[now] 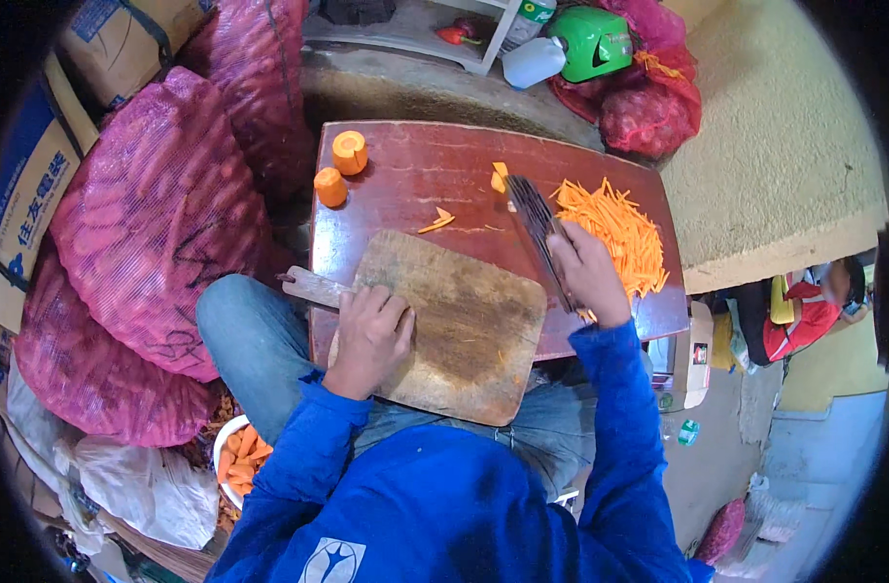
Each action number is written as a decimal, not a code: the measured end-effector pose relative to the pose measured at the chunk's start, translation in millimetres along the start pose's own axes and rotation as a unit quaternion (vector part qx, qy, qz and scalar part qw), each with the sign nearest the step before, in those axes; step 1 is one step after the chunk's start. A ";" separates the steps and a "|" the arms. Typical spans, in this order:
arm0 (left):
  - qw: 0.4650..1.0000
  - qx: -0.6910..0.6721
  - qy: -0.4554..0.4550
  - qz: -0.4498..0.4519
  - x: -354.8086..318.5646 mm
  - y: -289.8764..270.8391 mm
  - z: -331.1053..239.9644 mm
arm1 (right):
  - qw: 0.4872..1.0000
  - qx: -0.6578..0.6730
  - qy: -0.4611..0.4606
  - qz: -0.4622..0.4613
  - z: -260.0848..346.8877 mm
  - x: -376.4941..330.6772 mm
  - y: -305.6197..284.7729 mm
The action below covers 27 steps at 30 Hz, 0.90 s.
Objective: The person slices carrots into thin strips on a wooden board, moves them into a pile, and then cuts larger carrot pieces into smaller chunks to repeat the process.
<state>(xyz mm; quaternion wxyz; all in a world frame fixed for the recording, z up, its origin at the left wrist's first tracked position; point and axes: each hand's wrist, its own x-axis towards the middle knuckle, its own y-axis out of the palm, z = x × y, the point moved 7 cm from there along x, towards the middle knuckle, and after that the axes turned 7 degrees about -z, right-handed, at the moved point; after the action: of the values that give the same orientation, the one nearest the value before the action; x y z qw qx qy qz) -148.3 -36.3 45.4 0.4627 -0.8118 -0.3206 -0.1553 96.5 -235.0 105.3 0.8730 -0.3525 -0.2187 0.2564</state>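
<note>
A worn wooden cutting board (469, 316) lies tilted across my lap and the near edge of a red-brown table (415, 175). Beside its handle (313, 289), my left hand (371, 335) grips the board, fingers curled on its top. My right hand (590, 272) is closed round a wide-bladed knife (534, 219), which is smeared by motion. The blade stands over the table, just left of a heap of carrot strips (624, 233). A small carrot piece (500, 177) is near its tip. Loose carrot slivers (437, 221) lie beyond the board.
Two carrot chunks (349, 153) stand at the table's far left. Below my left knee is a white bucket (221, 452) of carrots. Large pink mesh sacks (157, 223) crowd the left side. A wall ledge (775, 238) borders the right; another person (804, 311) is beyond it.
</note>
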 end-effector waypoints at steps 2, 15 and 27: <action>1.000 0.000 0.002 0.002 0.2 1.5 -0.8 | 0.996 0.053 0.063 0.022 -29.3 27.1 13.2; 1.000 -0.013 0.005 0.002 -0.2 -0.2 -1.5 | 0.996 0.000 0.056 0.072 4.9 -8.3 -7.6; 0.995 -0.021 0.085 0.056 -6.0 13.2 -24.8 | 0.967 0.102 0.125 0.199 78.2 -155.1 37.2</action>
<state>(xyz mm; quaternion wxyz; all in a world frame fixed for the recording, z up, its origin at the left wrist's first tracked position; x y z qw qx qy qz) -142.9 -64.5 46.5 0.4791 -0.8220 -0.2301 -0.2044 -78.3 -266.0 98.3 0.8560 -0.3274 -0.0064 0.4000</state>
